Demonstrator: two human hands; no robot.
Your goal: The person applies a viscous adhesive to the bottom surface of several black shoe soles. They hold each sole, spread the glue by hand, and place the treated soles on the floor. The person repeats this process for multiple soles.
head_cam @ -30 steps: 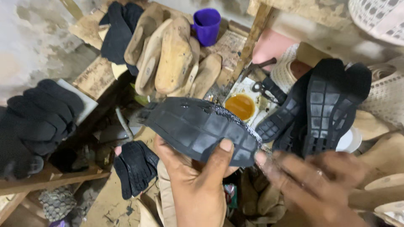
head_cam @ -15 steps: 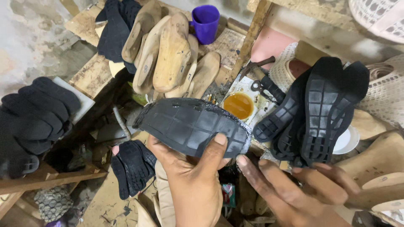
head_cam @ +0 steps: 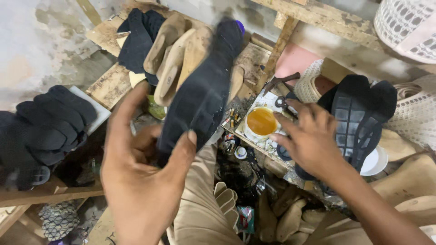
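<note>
While motion blurs it, one black rubber shoe sole stands nearly upright in the left hand, thumb and fingers closed on its lower end. Right hand hovers open, empty, beside one tub of amber glue. At least two more soles lean at right; their lower ends are hidden. Several wooden lasts sit behind, exact count unclear.

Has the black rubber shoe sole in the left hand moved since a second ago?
Yes. The black rubber shoe sole swung from lying crosswise to pointing up, covering the purple cup.
</note>
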